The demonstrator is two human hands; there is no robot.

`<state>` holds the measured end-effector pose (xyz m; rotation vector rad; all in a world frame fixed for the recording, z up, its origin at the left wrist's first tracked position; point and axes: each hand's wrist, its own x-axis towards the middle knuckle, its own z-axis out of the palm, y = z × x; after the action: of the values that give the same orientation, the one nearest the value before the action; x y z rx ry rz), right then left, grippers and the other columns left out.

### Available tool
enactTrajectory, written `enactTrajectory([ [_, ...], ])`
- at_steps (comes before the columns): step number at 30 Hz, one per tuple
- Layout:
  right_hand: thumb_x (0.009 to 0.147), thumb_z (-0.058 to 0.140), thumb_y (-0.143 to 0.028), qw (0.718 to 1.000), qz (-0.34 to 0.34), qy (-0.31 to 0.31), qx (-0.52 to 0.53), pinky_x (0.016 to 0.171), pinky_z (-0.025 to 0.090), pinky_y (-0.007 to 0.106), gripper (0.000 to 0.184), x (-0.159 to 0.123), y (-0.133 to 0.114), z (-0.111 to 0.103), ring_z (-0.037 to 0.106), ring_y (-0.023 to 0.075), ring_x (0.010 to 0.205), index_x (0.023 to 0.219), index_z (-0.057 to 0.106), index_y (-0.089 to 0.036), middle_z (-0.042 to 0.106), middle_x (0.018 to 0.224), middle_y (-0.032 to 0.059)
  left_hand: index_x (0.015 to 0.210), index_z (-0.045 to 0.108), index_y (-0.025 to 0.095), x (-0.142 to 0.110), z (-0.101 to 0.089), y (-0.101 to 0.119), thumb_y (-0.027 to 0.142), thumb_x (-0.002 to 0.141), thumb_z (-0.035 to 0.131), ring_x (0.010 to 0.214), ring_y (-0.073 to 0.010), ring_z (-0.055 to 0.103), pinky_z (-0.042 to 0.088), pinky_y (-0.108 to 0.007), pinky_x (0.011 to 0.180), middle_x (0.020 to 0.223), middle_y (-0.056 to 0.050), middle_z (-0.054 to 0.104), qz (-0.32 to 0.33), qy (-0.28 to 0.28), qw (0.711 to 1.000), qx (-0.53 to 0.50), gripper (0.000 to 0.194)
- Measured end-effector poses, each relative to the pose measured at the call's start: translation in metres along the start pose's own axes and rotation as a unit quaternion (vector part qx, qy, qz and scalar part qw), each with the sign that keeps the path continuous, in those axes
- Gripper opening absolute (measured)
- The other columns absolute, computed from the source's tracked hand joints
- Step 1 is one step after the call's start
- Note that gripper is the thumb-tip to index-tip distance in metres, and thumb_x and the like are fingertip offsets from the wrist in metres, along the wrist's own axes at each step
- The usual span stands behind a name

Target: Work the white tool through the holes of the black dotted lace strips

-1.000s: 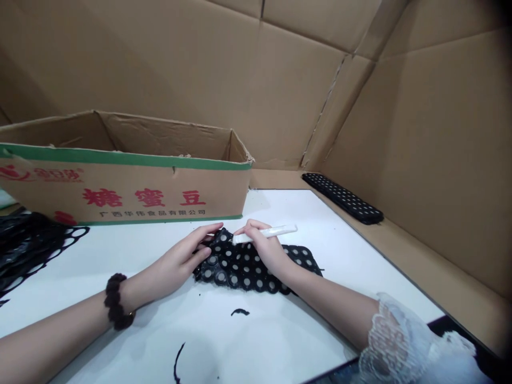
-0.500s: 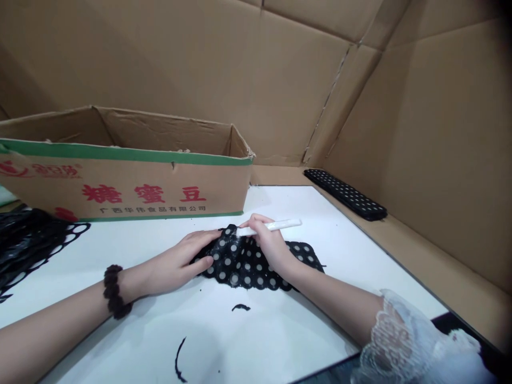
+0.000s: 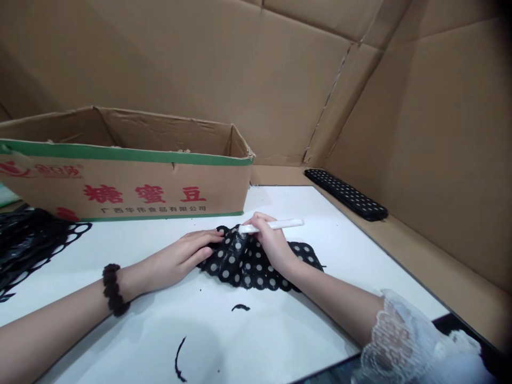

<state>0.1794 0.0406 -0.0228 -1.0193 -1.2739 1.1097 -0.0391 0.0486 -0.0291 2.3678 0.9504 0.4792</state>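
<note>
A black rubber sheet dotted with round pale spots (image 3: 256, 264) lies on the white table top (image 3: 280, 330). My left hand (image 3: 184, 256) presses on the sheet's left end, fingers stretched nearly flat over it. My right hand (image 3: 270, 242) rests on the sheet's middle and is closed round a white pen-like tool (image 3: 276, 225), whose tip touches the sheet's raised far edge.
An open cardboard box (image 3: 132, 181) with a green band and red characters stands behind the hands. A second dotted black strip (image 3: 346, 194) lies at the far right by the cardboard wall. A heap of black perforated scrap (image 3: 32, 240) sits at the left. Two thin black trimmings (image 3: 240, 308) lie near the front.
The sheet's left end has been bunched up and folded under my left hand. The right hand with the tool has shifted slightly right. The view has tilted down a little.
</note>
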Motion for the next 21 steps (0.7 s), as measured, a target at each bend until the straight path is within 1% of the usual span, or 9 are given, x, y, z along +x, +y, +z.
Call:
enactTrajectory([
  [4, 0.075, 0.045, -0.023, 1.0, -0.006, -0.012, -0.022, 0.063, 0.032, 0.025, 0.019, -0.003, -0.004, 0.001, 0.045, 0.0124, 0.065, 0.06, 0.055, -0.017, 0.049, 0.06, -0.0021, 0.123, 0.047, 0.027, 0.001, 0.002, 0.007, 0.038, 0.087, 0.04, 0.12, -0.022, 0.041, 0.033, -0.035, 0.102, 0.13, -0.001, 0.048, -0.003, 0.015, 0.999, 0.032, 0.038],
  [6, 0.076, 0.045, -0.024, 1.0, -0.007, -0.014, -0.026, 0.063, 0.032, 0.025, 0.02, -0.004, -0.005, 0.002, 0.045, 0.0122, 0.065, 0.062, 0.057, -0.017, 0.049, 0.06, -0.0021, 0.122, 0.046, 0.027, 0.001, 0.003, 0.01, 0.037, 0.088, 0.037, 0.119, -0.021, 0.042, 0.034, -0.035, 0.101, 0.129, -0.001, 0.048, -0.012, 0.021, 0.999, 0.046, 0.037],
  [10, 0.077, 0.044, -0.024, 1.0, -0.001, -0.027, -0.009, 0.063, 0.031, 0.025, 0.021, -0.004, -0.005, 0.001, 0.046, 0.0122, 0.065, 0.062, 0.057, -0.017, 0.05, 0.061, -0.0018, 0.121, 0.046, 0.024, 0.002, 0.004, 0.012, 0.029, 0.089, 0.032, 0.117, -0.0208, 0.043, 0.035, -0.037, 0.1, 0.127, -0.002, 0.05, -0.02, 0.031, 0.997, 0.062, 0.035],
  [13, 0.077, 0.044, -0.023, 0.999, -0.001, -0.034, -0.003, 0.064, 0.031, 0.025, 0.022, -0.004, -0.005, 0.001, 0.046, 0.0119, 0.065, 0.059, 0.056, -0.017, 0.052, 0.062, -0.0015, 0.123, 0.041, 0.023, 0.003, 0.001, 0.011, 0.02, 0.086, 0.032, 0.116, -0.0198, 0.044, 0.036, -0.036, 0.1, 0.127, -0.004, 0.048, -0.01, 0.025, 0.999, 0.043, 0.038],
  [15, 0.077, 0.044, -0.022, 0.999, -0.009, -0.036, 0.006, 0.065, 0.032, 0.025, 0.023, -0.004, -0.005, 0.0, 0.046, 0.0117, 0.066, 0.057, 0.054, -0.017, 0.053, 0.063, -0.0013, 0.125, 0.038, 0.023, 0.003, -0.001, 0.01, 0.017, 0.084, 0.035, 0.119, -0.0205, 0.042, 0.035, -0.037, 0.101, 0.13, -0.005, 0.045, -0.004, 0.023, 0.999, 0.034, 0.042],
  [17, 0.077, 0.043, -0.022, 0.999, -0.017, -0.035, 0.016, 0.065, 0.032, 0.025, 0.024, -0.004, -0.005, 0.0, 0.047, 0.0116, 0.066, 0.056, 0.052, -0.017, 0.054, 0.063, -0.0014, 0.125, 0.037, 0.022, 0.002, -0.002, 0.01, 0.018, 0.083, 0.037, 0.121, -0.0218, 0.039, 0.032, -0.039, 0.103, 0.132, -0.006, 0.042, -0.003, 0.032, 0.999, 0.025, 0.042],
  [19, 0.077, 0.044, -0.021, 0.999, -0.016, -0.03, 0.022, 0.065, 0.032, 0.025, 0.024, -0.003, -0.004, 0.0, 0.046, 0.0116, 0.065, 0.055, 0.051, -0.017, 0.053, 0.062, -0.0017, 0.126, 0.037, 0.023, 0.001, 0.0, 0.011, 0.022, 0.087, 0.034, 0.123, -0.0217, 0.037, 0.031, -0.039, 0.104, 0.134, -0.005, 0.041, -0.014, 0.049, 0.999, 0.001, 0.039],
  [21, 0.077, 0.044, -0.021, 0.999, -0.014, -0.024, 0.026, 0.064, 0.032, 0.025, 0.024, -0.002, -0.003, -0.001, 0.046, 0.0118, 0.064, 0.054, 0.05, -0.017, 0.052, 0.06, -0.0017, 0.13, 0.032, 0.025, 0.0, 0.002, 0.012, 0.028, 0.09, 0.031, 0.125, -0.0216, 0.035, 0.029, -0.04, 0.105, 0.137, -0.004, 0.037, -0.029, 0.058, 0.998, -0.024, 0.04],
])
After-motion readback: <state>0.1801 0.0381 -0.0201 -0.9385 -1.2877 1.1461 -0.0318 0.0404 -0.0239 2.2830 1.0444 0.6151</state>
